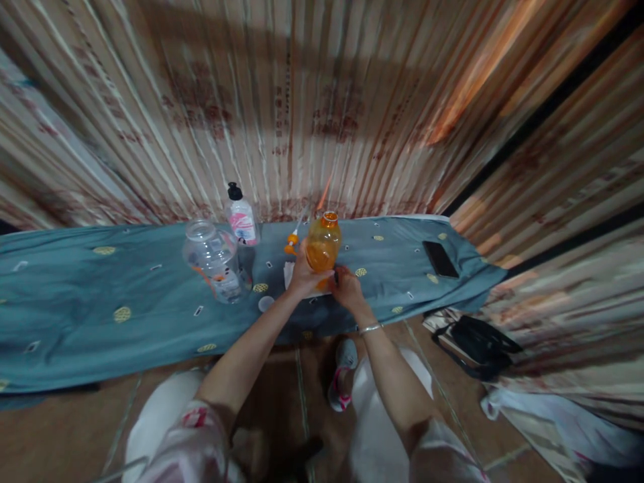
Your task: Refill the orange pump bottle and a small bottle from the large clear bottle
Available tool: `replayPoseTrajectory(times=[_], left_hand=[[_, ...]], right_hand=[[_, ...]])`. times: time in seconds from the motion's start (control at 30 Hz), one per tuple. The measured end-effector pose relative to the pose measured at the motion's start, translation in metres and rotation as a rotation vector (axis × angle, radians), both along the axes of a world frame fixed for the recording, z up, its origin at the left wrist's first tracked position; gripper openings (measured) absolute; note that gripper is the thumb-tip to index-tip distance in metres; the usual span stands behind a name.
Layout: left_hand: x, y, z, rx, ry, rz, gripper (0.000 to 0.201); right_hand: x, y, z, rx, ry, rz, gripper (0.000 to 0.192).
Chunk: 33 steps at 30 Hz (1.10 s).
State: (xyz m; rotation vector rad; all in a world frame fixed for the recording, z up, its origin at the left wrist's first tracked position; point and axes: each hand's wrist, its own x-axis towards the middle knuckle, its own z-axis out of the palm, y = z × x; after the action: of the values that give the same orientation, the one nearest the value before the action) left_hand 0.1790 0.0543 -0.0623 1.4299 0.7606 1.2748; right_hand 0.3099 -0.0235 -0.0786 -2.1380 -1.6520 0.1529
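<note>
An amber see-through bottle (324, 243) with an uncapped neck stands tilted slightly in my left hand (302, 274), whose fingers wrap its left side and lower part. My right hand (347, 288), with a bracelet at the wrist, is curled closed beside the bottle's base; what its fingers pinch is hidden. Under the bottle lies a white piece (288, 274), perhaps paper or cloth, with some orange on it. Just behind my left hand is an orange pump top (291, 243) with a pale tube. A small round clear disc (266, 304) rests left of my left wrist.
A large clear plastic jar (214, 258) and a pump bottle (242, 218) with a black top and pink label stand to the left. A dark phone (440, 259) lies at the right on the teal cloth (151, 302). Behind hangs a striped curtain (322, 100); a black bag (480, 342) sits lower right.
</note>
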Motion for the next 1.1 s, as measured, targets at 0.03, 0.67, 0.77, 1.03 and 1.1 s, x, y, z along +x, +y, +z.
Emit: replayPoseTrajectory(times=[0.03,0.67,0.77,1.03,1.1], left_hand=[[-0.001,0.000,0.001,-0.014,0.005,0.013,0.105],[-0.078,-0.034,0.024,-0.095,-0.001,0.184,0.087],[-0.081,-0.037,0.024,-0.088,0.023,0.178,0.088],[-0.081,-0.045,0.026,-0.118,0.052,0.151,0.090],[-0.082,-0.046,0.025,-0.119,0.058,0.148,0.090]], right_hand=[[-0.001,0.002,-0.003,0.001,0.000,-0.005,0.024],[0.003,0.018,0.002,0.079,0.212,-0.094,0.014],[0.015,0.016,0.010,0.091,0.242,-0.123,0.018],[-0.011,0.011,0.019,0.076,0.323,0.175,0.008],[-0.017,0.012,0.019,0.072,0.284,0.182,0.012]])
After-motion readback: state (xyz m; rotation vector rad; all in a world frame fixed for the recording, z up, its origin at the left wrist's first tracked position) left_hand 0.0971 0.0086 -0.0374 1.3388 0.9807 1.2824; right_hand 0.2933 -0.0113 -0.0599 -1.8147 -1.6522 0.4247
